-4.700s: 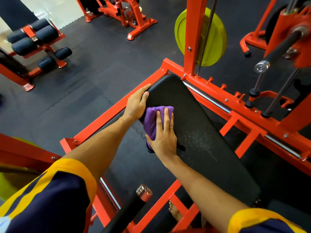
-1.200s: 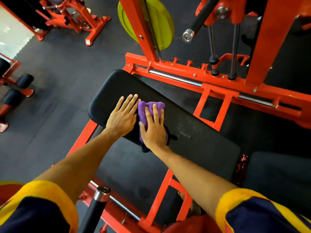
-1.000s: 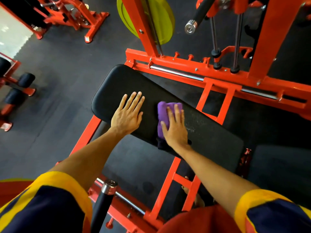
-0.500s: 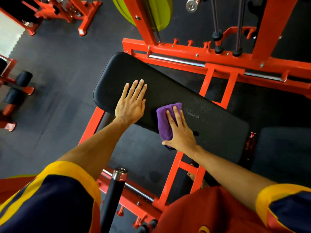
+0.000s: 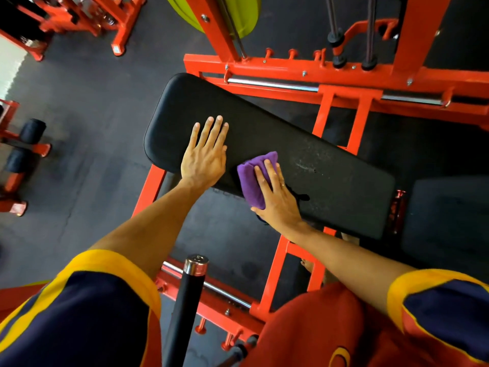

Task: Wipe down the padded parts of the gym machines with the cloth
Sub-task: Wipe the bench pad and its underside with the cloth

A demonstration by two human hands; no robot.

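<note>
A long black padded bench [image 5: 330, 176] lies slanted across an orange machine frame [image 5: 291, 72]. My left hand [image 5: 205, 154] rests flat on the pad's left half, fingers straight. My right hand [image 5: 277, 200] presses a folded purple cloth [image 5: 251, 178] onto the pad near its front edge, fingers laid over the cloth. A dark part of the cloth sticks out under my palm. The pad shows pale dusty marks to the right of the cloth.
A second dark pad [image 5: 444, 215] lies at the right. A black bar with a chrome end [image 5: 193, 282] rises near my left arm. A green weight plate [image 5: 238, 11] hangs above. Roller pads [image 5: 29, 139] and other orange frames [image 5: 105, 22] stand on the dark floor at the left.
Half a second ago the cloth lay a little farther right; my right hand has drawn it slightly back along the pad toward my left hand. My left hand stays flat in place.
</note>
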